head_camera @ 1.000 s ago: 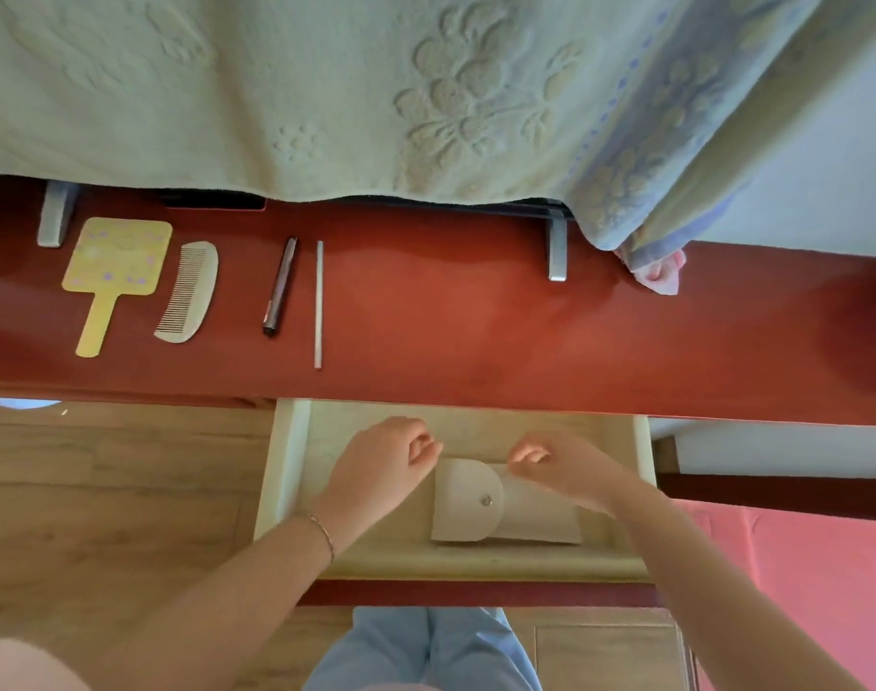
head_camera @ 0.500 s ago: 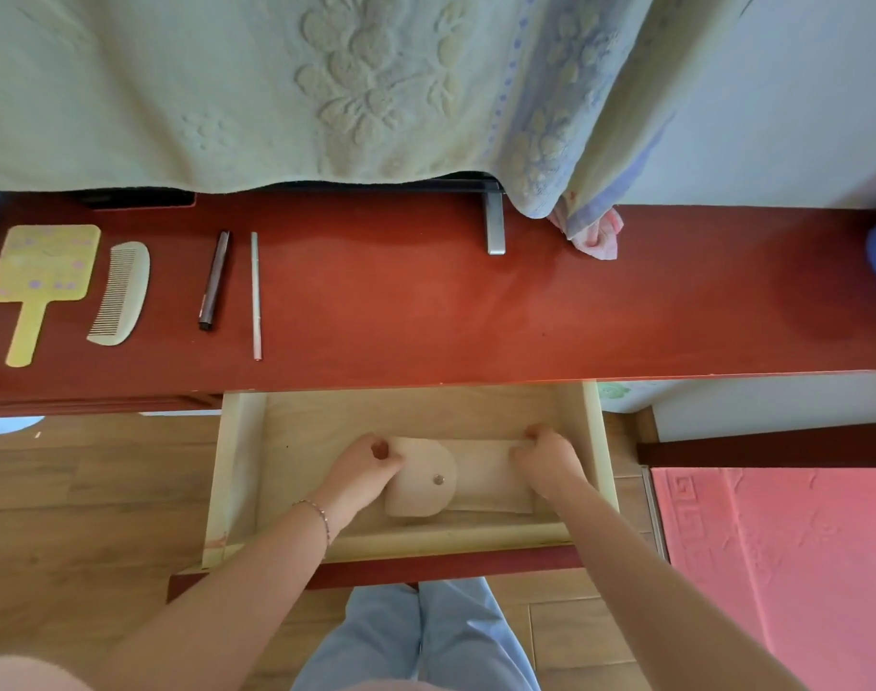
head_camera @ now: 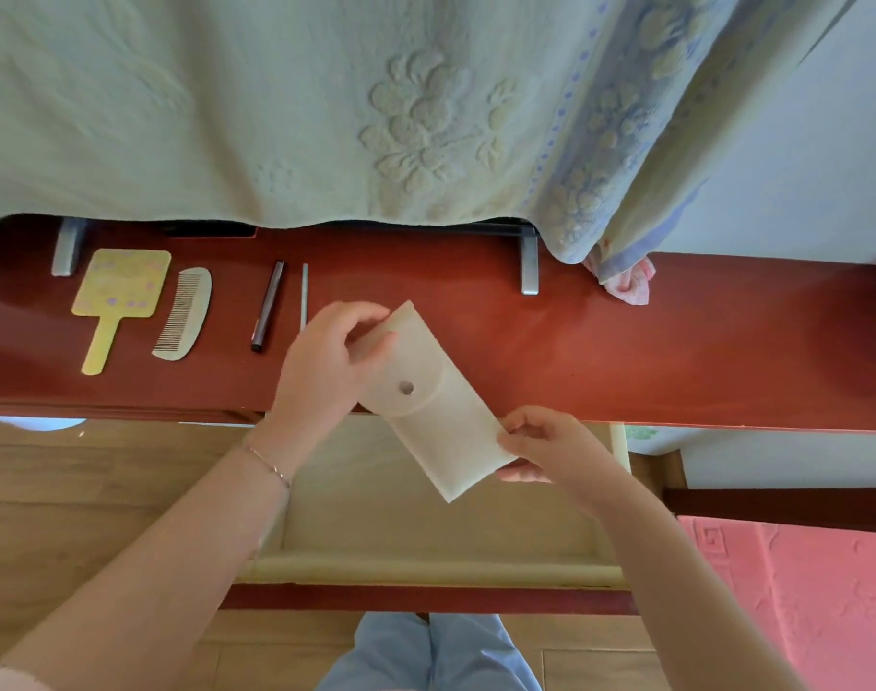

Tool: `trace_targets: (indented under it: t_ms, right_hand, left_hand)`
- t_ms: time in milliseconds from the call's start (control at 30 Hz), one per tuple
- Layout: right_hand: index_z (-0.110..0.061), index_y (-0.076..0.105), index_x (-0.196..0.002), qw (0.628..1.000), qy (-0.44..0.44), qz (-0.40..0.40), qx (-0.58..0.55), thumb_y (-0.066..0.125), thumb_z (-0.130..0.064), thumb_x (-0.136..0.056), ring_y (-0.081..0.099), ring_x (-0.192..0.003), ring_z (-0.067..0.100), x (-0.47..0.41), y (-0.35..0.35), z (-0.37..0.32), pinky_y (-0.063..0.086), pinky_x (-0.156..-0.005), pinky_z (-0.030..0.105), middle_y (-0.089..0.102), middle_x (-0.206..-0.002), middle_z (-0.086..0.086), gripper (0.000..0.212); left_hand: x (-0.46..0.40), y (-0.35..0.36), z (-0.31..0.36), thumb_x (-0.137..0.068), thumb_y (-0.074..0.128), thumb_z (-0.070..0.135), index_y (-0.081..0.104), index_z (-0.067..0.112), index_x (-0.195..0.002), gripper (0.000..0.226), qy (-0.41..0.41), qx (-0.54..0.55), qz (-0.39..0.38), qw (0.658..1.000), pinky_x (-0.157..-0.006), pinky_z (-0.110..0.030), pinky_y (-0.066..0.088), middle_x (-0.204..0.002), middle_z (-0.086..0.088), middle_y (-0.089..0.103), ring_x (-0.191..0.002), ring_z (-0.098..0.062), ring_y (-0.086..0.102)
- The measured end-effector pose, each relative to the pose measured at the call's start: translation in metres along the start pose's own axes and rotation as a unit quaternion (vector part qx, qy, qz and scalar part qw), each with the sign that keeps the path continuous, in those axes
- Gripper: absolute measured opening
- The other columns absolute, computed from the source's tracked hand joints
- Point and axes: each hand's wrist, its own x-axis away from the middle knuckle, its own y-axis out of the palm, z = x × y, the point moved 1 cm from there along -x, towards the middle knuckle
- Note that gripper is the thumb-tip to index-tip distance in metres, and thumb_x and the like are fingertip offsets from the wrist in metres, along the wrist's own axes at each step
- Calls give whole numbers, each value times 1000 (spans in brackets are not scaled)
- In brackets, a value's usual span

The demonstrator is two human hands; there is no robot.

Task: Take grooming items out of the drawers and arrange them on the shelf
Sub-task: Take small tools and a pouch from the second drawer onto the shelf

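I see the pouch (head_camera: 428, 401) pinched between both hands' grips (left (head_camera: 326, 361), right (head_camera: 540, 443)), slanting flap-end up-left; it has left the drawer (head_camera: 426, 573).

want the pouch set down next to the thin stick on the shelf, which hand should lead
Left. The left hand grips the pouch end already over the shelf, beside the stick; the right hand holds the end over the drawer.

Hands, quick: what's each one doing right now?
Left hand: closed on the flap end of the pouch.
Right hand: pinching the pouch's other end, above the open drawer.
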Motion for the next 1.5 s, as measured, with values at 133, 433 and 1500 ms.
trace_targets:
  t_ms: [133,433,1500]
  right_hand:
    - [-19,67,-83,997,-38,71,11,63,-12,-85,71,-71,17,-22,24,-35,58,-78,31,70,-90,3,9]
    - [-16,62,-76,994,2,97,45,63,-11,-84,67,-61,12,-85,45,-66,59,-72,35,64,-79,2,9]
    - [-21,16,-148,742,-208,29,637,38,-85,-65,13,-140,22,36,46,110,10,-109,39,25,-153,5,107]
  left_hand:
    - [-71,-4,9,-85,58,27,68,20,-103,21,24,-50,10,998,-85,-20,40,-104,9,65,-98,-6,56]
    - [-139,29,-47,-91,51,24,65,15,-113,27,-1,-98,-63,993,-81,-13,35,-113,0,66,-101,-14,60]
    - [138,57,-71,-75,46,68,41,15,-136,82,316,-304,-308,844,-109,-40,14,-141,-1,44,-138,-19,21]
